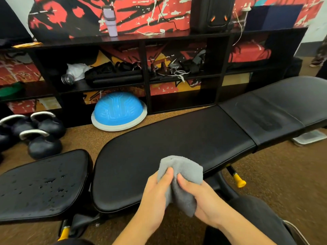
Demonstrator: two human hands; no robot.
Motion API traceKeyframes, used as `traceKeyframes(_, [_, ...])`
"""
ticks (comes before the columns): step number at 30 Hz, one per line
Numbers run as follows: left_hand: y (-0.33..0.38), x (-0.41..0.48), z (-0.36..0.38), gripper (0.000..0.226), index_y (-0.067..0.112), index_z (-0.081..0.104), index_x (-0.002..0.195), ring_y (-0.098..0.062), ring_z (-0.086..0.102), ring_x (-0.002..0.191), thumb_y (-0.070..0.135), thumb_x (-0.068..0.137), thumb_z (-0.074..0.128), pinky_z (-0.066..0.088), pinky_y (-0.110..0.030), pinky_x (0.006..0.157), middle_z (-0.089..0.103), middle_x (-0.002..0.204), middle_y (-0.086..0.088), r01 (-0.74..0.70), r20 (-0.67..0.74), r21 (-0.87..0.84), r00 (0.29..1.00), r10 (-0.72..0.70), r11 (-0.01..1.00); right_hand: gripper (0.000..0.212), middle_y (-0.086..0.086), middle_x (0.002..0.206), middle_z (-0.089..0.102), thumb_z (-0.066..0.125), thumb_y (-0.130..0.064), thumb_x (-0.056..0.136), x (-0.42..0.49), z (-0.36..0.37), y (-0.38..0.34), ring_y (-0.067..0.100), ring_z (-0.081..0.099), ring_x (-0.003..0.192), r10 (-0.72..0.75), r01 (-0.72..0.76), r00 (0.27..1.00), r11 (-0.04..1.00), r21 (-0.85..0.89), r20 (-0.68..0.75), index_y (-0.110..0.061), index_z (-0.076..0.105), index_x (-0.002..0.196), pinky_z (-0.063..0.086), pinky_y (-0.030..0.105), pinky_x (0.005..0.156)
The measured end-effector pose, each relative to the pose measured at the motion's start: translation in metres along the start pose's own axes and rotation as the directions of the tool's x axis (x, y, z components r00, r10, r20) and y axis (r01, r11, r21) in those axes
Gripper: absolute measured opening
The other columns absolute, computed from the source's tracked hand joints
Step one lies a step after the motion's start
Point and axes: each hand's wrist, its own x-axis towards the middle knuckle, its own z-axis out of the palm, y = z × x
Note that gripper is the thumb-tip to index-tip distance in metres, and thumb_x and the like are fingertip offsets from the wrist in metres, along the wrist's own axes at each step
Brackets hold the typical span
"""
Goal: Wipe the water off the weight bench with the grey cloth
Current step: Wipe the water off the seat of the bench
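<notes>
The black weight bench (177, 138) runs from lower left to upper right. Its separate seat pad (42, 186) at the left is dotted with water drops. A damp smear shows on the far pad (265, 119). The grey cloth (182, 175) is bunched up above the near edge of the middle pad. My left hand (155, 197) grips its left side with the thumb on top. My right hand (203, 198) grips its right side.
Several kettlebells (40, 137) sit on the brown floor at the left. A blue balance dome (118, 112) lies in front of a black shelf unit (146, 39) full of gear. A yellow-tipped bench handle (238, 181) sticks out at the right. My dark trouser leg (256, 218) is lower right.
</notes>
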Motion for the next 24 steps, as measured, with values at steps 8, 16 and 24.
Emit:
traceKeyframes(8, [-0.01,0.021,-0.032,0.022,0.033,0.077,0.105,-0.018,0.072,0.095,0.023,0.101,0.058,0.056,-0.037,0.085,0.076,0.106,0.004,-0.203,0.031,0.361,0.978,0.206,0.91,0.02,0.006,0.096,0.079,0.074,-0.036,0.084,0.022,-0.026,-0.095,0.026,0.073,0.091,-0.323,0.211,0.908,0.903,-0.374,-0.267,-0.019,0.077,0.092,0.059,0.042,0.086])
traceKeyframes(16, [-0.063,0.056,-0.085,0.025,0.044,0.062,0.12,0.002,0.054,0.116,0.045,0.096,0.054,0.046,-0.04,0.102,0.062,0.113,0.031,-0.171,-0.116,0.828,0.879,0.462,0.534,0.037,0.022,0.135,0.057,0.052,-0.018,0.097,0.139,-0.139,-0.139,0.04,0.052,0.126,-0.619,-0.361,0.778,-0.297,-0.884,-0.111,-0.001,0.052,0.13,0.041,0.047,0.101])
traceKeyframes(24, [-0.071,0.062,-0.082,0.035,0.036,0.064,0.12,-0.001,0.048,0.119,0.049,0.096,0.044,0.04,-0.041,0.101,0.06,0.119,0.023,-0.134,-0.097,0.918,0.837,0.539,0.374,0.085,0.013,0.169,0.016,0.005,-0.063,0.092,0.156,-0.053,-0.045,0.033,0.012,0.156,-0.213,-0.096,0.977,-0.496,-0.863,0.014,-0.013,0.024,0.159,0.015,0.046,0.124])
